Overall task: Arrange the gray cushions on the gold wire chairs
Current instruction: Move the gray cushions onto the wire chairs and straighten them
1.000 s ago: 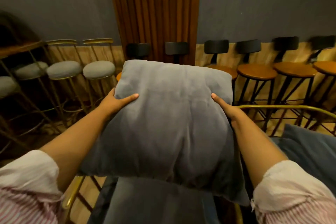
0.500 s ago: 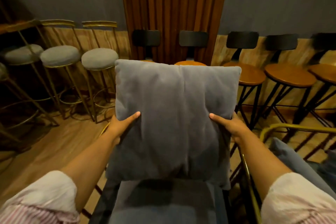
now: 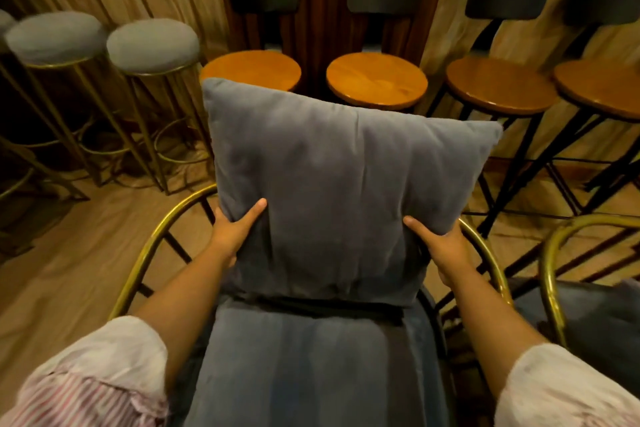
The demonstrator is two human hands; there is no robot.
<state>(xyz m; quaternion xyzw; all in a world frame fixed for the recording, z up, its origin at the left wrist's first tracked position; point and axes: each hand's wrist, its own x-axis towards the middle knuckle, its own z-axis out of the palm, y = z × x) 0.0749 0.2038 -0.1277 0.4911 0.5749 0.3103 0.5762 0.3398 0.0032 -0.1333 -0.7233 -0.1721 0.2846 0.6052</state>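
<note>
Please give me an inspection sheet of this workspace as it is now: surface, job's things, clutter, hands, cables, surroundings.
Surface: gray seat pad lies flat in the gold wire chair.
Job's things: gray cushion stands upright at the back of the seat, its bottom edge at the pad. A second gold wire chair at the right holds a gray cushion too, mostly cut off.
Clutter: nothing seen.
Grippers: left hand and right hand grip the cushion's lower sides.
Cables: nothing seen.
Surroundings: gray-topped gold stools at the left, wooden stools with black backs along the wall, wooden floor.
</note>
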